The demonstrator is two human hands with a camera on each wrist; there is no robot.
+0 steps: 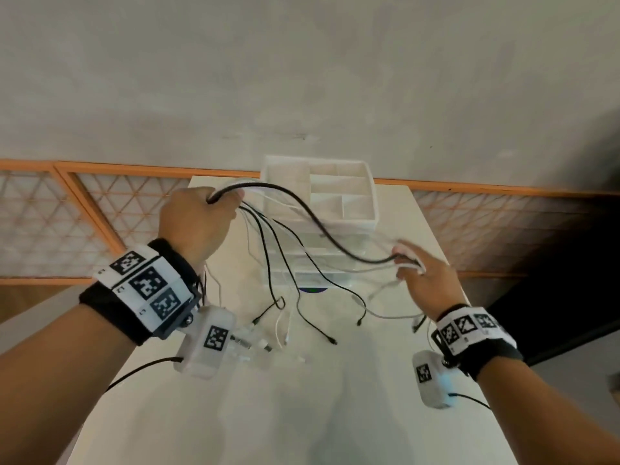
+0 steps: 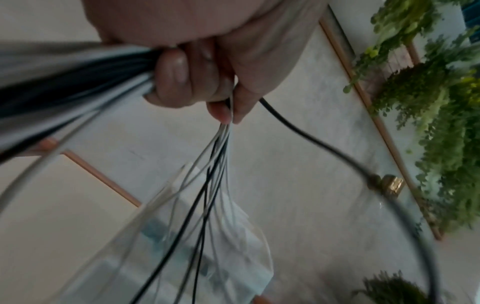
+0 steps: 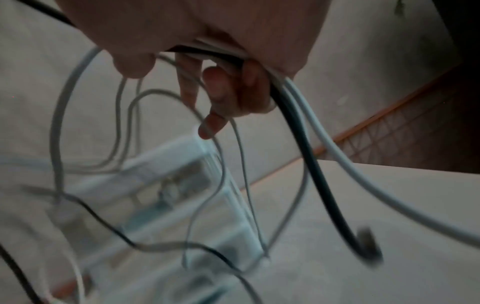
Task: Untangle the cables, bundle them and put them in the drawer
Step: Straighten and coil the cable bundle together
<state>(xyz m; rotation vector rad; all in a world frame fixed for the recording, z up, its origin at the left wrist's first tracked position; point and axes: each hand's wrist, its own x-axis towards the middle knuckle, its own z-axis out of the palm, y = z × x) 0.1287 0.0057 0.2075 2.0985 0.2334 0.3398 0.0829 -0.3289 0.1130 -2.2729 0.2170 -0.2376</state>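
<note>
Several black and white cables (image 1: 285,263) hang in the air above a white table (image 1: 235,414). My left hand (image 1: 198,219) is raised at the left and grips the bunch (image 2: 103,78) in its fist, with thin strands (image 2: 213,164) dropping from it. A thick black cable (image 1: 312,216) sags across to my right hand (image 1: 419,273), whose curled fingers (image 3: 221,92) hold it together with white cables (image 3: 324,127). Loose plug ends (image 1: 332,340) dangle near the tabletop. Behind the cables stands a clear drawer unit (image 1: 318,250) with a white divided tray (image 1: 335,193) on top.
The table's far edge meets a grey wall (image 1: 302,78) with an orange lattice panel (image 1: 84,213) low along it. Green plants (image 2: 428,102) show in the left wrist view. Dark floor (image 1: 570,280) lies past the table's right edge.
</note>
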